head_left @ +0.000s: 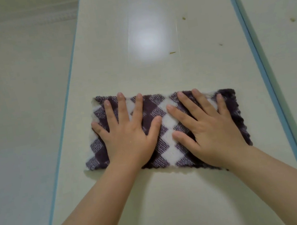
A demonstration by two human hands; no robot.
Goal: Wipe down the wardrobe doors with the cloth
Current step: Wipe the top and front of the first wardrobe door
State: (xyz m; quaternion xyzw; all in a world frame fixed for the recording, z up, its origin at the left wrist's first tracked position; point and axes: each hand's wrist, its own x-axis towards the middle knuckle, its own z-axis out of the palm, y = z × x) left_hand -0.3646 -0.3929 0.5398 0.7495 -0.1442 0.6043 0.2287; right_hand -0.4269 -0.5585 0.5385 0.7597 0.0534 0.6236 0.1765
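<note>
A purple and white checked cloth (167, 128) lies spread flat against the pale, glossy wardrobe door (156, 63). My left hand (128, 134) presses on the cloth's left half with straight, spread fingers. My right hand (207, 129) presses flat on its right half in the same way. Both palms cover much of the cloth, and the thumbs nearly meet at its middle.
Blue edge strips run along the door's left side (64, 128) and right side (264, 77). A neighbouring door (288, 54) lies to the right. Small brownish specks (184, 18) mark both doors above the cloth. A bright light glare (148, 40) sits on the door.
</note>
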